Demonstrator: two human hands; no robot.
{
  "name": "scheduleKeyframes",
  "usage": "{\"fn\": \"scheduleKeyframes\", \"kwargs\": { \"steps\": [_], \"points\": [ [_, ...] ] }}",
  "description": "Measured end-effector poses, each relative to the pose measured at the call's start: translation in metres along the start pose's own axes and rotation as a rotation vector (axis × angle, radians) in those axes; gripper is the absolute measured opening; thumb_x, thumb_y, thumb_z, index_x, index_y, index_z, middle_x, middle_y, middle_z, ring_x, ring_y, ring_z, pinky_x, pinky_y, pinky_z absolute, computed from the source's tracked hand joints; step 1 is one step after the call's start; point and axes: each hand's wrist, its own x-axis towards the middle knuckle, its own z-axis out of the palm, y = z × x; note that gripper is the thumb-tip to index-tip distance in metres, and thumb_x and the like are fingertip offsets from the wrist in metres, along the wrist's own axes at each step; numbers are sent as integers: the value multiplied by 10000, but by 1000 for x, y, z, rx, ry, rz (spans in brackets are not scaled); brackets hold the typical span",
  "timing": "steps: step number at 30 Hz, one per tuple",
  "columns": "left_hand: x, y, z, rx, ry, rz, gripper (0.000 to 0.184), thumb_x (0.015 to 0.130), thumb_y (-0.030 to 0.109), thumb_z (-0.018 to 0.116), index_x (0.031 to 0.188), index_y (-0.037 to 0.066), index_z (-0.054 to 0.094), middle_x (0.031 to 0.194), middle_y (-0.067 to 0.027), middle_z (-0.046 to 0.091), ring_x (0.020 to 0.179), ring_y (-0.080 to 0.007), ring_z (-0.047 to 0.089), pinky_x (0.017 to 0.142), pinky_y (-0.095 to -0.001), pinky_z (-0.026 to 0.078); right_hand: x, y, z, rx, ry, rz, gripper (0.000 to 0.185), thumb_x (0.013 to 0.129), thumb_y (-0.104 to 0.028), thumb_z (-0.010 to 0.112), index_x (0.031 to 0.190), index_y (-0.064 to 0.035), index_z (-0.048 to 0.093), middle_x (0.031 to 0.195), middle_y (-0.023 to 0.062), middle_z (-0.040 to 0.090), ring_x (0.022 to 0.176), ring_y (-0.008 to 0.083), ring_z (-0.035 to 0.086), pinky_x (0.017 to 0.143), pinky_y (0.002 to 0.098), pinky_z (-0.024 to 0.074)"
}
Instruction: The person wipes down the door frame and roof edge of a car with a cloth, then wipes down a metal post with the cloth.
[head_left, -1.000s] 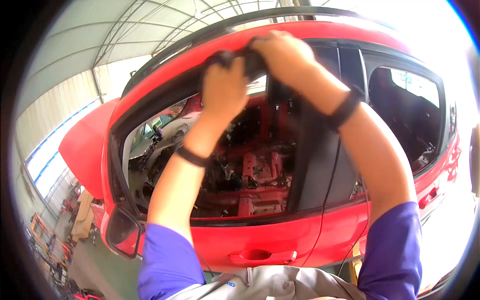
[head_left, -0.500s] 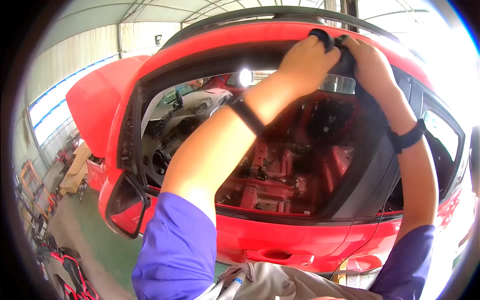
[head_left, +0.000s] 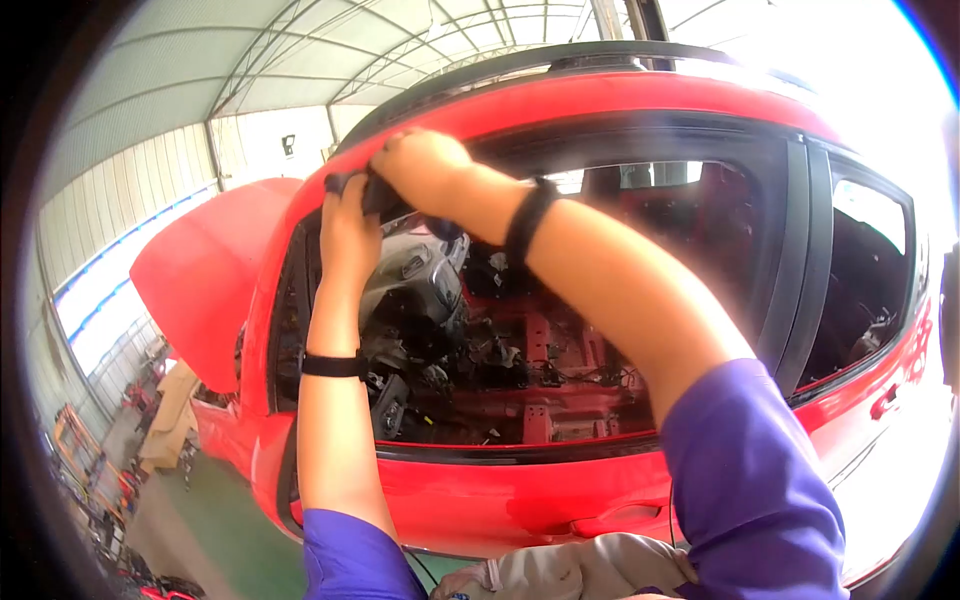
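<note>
Progress, head view: seems under way; the work is at the window frame (head_left: 640,126), but what is done or left cannot be told.
Dark piece (head_left: 376,193): towards 10 o'clock on the frame; black, compact, blurred, mostly hidden by fingers.
Left hand (head_left: 350,230): closed on it from 6 o'clock.
Right hand (head_left: 430,170): closed on it from 2 o'clock.

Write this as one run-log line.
left hand, right hand: close together | between: dark item | at: window frame, red car | grip: unclear
</note>
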Motion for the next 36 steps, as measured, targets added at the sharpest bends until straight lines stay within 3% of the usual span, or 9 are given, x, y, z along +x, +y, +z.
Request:
{"fn": "scheduleKeyframes", "kwargs": {
  "steps": [4,12,13,21,24,26,28,29,36],
  "points": [
    [2,14,1,123,-58,-158,492,695,-54,605,1178,25,549,1001,-281,581,984,-468,537,858,-515,456,-16,5,4,128,119,21,377,778,-145,695,1149,-132,633,1141,103,589,1131,278,576,889,384,533],
    [58,130,54,-13,-85,41,449,701,113,662,1102,-15,504,914,-296,602,895,-479,567,839,-520,446,-105,95,-27,-3,225,107,407,793,-126,650,1195,-146,585,1120,114,560,1118,298,565,878,395,532],
    [64,144,59,-69,-105,53,532,735,137,615,1235,24,474,960,-307,597,921,-503,559,843,-559,438,-118,109,-30,-62,302,86,329,816,-168,630,1141,-124,610,1102,124,582,1064,299,597,846,383,550],
    [128,271,134,-133,-134,364,542,842,266,610,1275,-12,439,1021,-322,619,981,-494,562,897,-540,436,-220,228,-77,-195,349,379,323,846,-157,597,1168,-132,577,1119,156,562,1079,337,592,855,418,547],
    [159,338,148,-203,-299,364,538,832,270,610,1262,-10,450,1043,-324,621,1022,-483,566,933,-530,425,-262,262,-98,-336,369,460,253,840,-143,592,1088,-95,605,1106,155,559,1066,344,591,834,426,552],
    [174,377,164,-217,-345,362,527,828,256,601,1263,-4,456,1099,-311,622,1074,-461,571,984,-512,414,-281,278,-120,-548,214,564,239,852,-167,583,1071,-84,629,1156,115,567,1141,308,544,959,486,475],
    [181,409,168,-251,-387,346,515,836,256,579,1266,1,456,1152,-300,616,1145,-434,559,1061,-484,375,-294,290,-123,-708,188,641,333,873,-167,560,1191,-78,608,1362,103,498,1338,302,389,1109,489,325],
    [183,419,170,-295,-351,330,517,840,261,571,1271,2,454,1164,-298,613,1173,-426,547,1088,-475,350,-296,297,-123,-760,130,656,397,881,-165,554,1264,-60,565,1429,111,447,1383,291,346,1117,469,323],
    [172,381,173,-256,-226,385,496,842,267,558,1256,9,474,1124,-284,632,1158,-417,557,1100,-484,335,-274,313,-125,-266,29,513,548,726,-150,679,1237,0,546,1267,189,576,1211,329,539,1038,385,431]
  ]
}}
